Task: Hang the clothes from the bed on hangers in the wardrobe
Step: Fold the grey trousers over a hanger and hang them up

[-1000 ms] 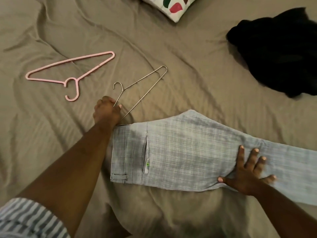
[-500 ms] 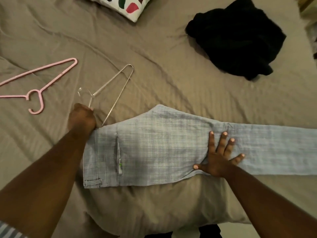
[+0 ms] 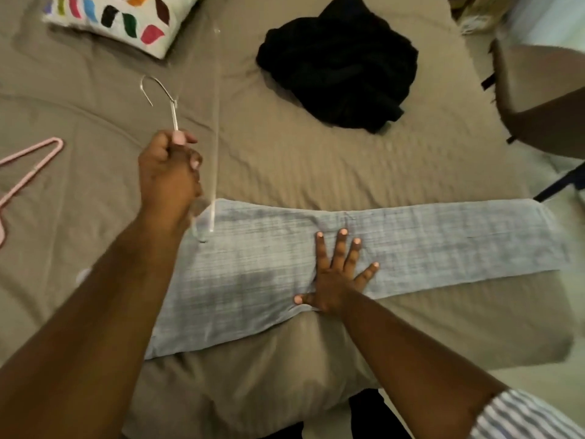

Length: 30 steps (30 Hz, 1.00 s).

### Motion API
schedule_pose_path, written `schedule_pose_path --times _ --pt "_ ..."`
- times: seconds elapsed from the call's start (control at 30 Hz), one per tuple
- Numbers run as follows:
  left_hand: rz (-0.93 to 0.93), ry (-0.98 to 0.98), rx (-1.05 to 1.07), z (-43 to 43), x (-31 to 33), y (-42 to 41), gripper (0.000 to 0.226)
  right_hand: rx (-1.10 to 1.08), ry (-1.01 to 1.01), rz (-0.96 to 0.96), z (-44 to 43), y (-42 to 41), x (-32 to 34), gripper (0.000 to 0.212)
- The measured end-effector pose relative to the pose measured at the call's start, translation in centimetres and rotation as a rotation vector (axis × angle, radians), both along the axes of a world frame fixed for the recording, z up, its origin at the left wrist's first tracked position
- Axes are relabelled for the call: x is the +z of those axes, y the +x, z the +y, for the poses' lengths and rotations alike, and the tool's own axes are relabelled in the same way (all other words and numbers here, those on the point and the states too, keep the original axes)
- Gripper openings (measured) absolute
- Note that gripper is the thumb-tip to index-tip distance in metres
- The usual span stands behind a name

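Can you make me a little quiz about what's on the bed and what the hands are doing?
1. True or false: the right hand lies flat on the trousers.
2. Which hanger does the left hand hold: A pink hanger, B wire hanger?
3. What colour is the crumpled garment near the pillow?

Key: 1 true; 2 B; 3 black.

Two hangers, wire hanger [image 3: 160, 90] and pink hanger [image 3: 28, 166]; two garments, grey trousers [image 3: 427, 239] and black garment [image 3: 342, 61]; one pillow [image 3: 123, 20].
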<state>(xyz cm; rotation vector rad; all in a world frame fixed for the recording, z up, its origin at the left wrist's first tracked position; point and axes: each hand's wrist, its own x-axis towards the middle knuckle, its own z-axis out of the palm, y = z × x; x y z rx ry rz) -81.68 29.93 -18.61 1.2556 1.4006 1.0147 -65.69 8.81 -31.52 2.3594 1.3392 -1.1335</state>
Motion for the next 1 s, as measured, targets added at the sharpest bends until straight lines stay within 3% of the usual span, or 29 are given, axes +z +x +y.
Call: schedule_pose_path --times 0.07,0.13,0.3,0.4,0.47,0.57,0.63,0.67,0.7,0.83,1.0 --pt "-0.25 -0.209 0.011 -1.5 -1.2 4.7 0.024 0.015 0.053 0.019 -0.7 0.4 0.0 0.146" --pt "-0.346 -0.348 -0.014 -3.7 -3.5 8.5 0.023 0.04 0.138 0.064 -1.6 1.0 0.2 0.138" --pt "-0.221 -0.551 -0.036 -9.0 -9.7 12.8 0.023 0.139 0.391 0.226 -5.9 4.9 0.3 0.092" --pt "-0.216 -0.565 -0.061 -10.1 -11.3 11.9 0.025 -0.142 0.664 0.447 -10.1 8.8 1.2 0.045" --pt "-0.218 -0.561 -0.052 -10.1 -11.2 11.5 0.023 -0.481 0.749 0.387 -13.3 11.8 1.6 0.022" --pt "-0.193 -0.518 0.002 -9.3 -10.5 12.7 0.024 -1.133 0.628 0.337 -16.6 15.9 1.8 0.025" --pt "-0.18 -0.499 0.01 -8.6 -9.9 14.3 0.026 -1.54 0.602 0.536 -17.4 18.5 2.1 0.024" --pt "-0.17 -0.502 0.004 -8.3 -9.7 14.9 0.028 -1.678 0.602 0.646 -17.4 19.6 2.6 0.013" --pt "-0.156 -0.513 -0.009 -8.1 -9.7 15.6 0.029 -1.762 0.593 0.719 -17.2 20.8 3.2 0.004" --pt "-0.075 -0.582 -0.071 -9.2 -10.6 16.8 0.032 -1.834 0.612 0.784 -16.1 24.4 4.3 0.017" --pt "-0.006 -0.502 -0.105 -12.5 -11.7 16.2 0.031 -1.906 0.711 0.843 -14.1 27.4 4.9 0.035"
